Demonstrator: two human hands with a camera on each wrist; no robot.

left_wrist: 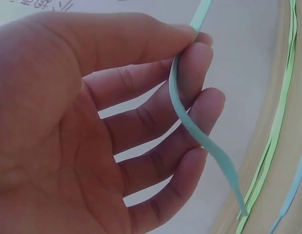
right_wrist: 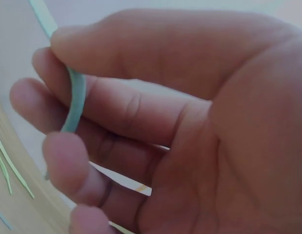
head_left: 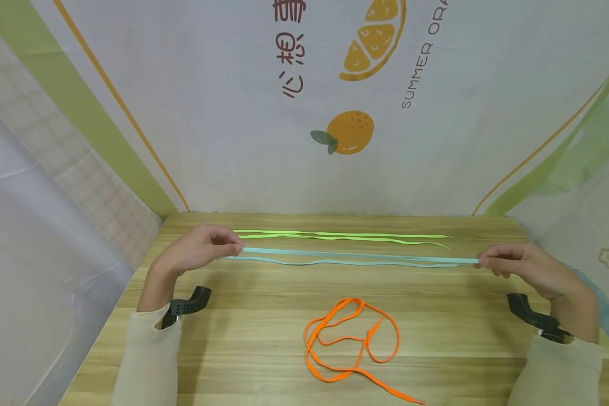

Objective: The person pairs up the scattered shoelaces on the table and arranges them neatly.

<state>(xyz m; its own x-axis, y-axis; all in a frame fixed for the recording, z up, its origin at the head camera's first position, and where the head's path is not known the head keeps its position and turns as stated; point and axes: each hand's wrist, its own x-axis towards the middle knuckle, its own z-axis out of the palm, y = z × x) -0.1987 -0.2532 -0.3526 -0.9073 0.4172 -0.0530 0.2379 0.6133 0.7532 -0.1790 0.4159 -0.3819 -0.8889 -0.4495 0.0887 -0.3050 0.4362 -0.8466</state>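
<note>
A flat light-blue shoelace [head_left: 360, 255] is stretched straight between my two hands above the table. My left hand [head_left: 205, 247] pinches it near one end between thumb and fingers, and in the left wrist view the loose tail of the shoelace [left_wrist: 214, 151] hangs down past the fingers. At the other end my right hand [head_left: 525, 268] pinches it the same way, its short tail [right_wrist: 76, 97] curving over the fingers. Just on the near side, a second light-blue strand [head_left: 330, 263] runs roughly parallel on the table. Whether it is a separate lace I cannot tell.
Two lime-green lace strands [head_left: 345, 235] lie side by side along the back of the wooden table [head_left: 254, 349]. An orange shoelace [head_left: 335, 372] lies in loose loops near the front middle. Printed white cloth [head_left: 233, 141] hangs behind the table and at both sides.
</note>
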